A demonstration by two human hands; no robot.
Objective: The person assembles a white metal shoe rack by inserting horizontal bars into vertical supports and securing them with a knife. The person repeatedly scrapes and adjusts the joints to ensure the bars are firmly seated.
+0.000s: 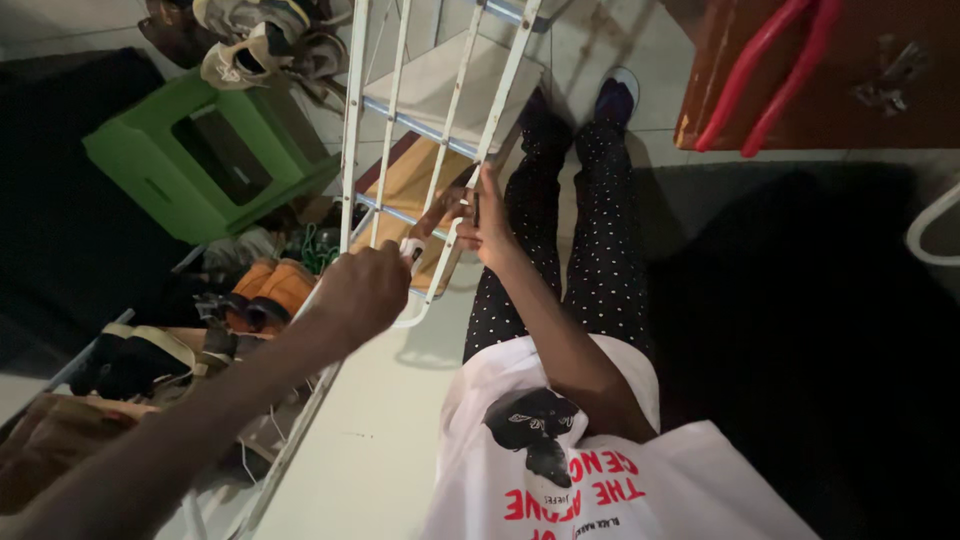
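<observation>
Your left hand point(365, 290): grip closed in a fist over the near curved end of the white metal rack frame point(400, 120), fingers wrapped round the rail, knuckles up.

Your right hand point(487, 228): grip closed on the frame's right-hand upright, just right of and slightly farther than the left hand, thumb along the bar.

White metal rack frame: tubular, several parallel rails, tilted and running from your hands away toward the far side of the scene; it stands over the floor between your legs and the shoe pile.

Shelf boards point(440, 85): one pale board and one tan board showing behind the rails, far of your hands.

Your legs: dark dotted trousers point(600, 230), right of the frame, feet in dark shoes on the tiled floor point(370, 440).

Left of the frame: orange shoes point(270, 290), near your left hand; more shoes and a bag nearer along the left edge, dim and hard to tell apart.

Far left: green plastic stool point(205, 150), with pale shoes point(255, 40) beyond it.

Far right: brown wooden surface with a red hanger point(770, 75) on it.
</observation>
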